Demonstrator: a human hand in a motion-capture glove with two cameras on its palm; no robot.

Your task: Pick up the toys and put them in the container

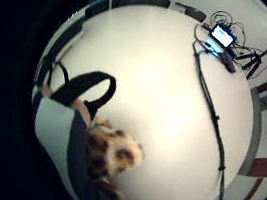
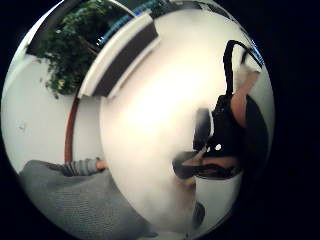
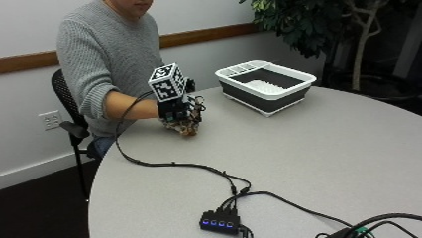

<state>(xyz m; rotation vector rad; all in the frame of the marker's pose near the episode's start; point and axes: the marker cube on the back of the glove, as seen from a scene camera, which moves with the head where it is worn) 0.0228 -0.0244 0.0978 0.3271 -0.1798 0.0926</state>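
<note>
A small brown spotted plush toy (image 3: 187,128) is at the table's near-left part, close to the person. My gloved right hand (image 3: 179,110) is on top of it, with the fingers curled round it. Whether the toy rests on the grey table (image 3: 310,158) or hangs just above it I cannot tell. In the little finger side palm view the toy (image 1: 114,154) lies close beside the hand (image 1: 80,109). The white and dark grey container (image 3: 251,96) stands at the table's far side, about two hand-lengths to the right of the hand. It also shows as the container (image 2: 125,54) in the thumb side palm view.
A black cable (image 3: 178,165) runs from the hand across the table to a small hub with blue lights (image 3: 219,221) near the front edge. A leafy plant (image 3: 310,22) stands behind the container. The person's other sleeve (image 2: 80,166) is at the table's edge.
</note>
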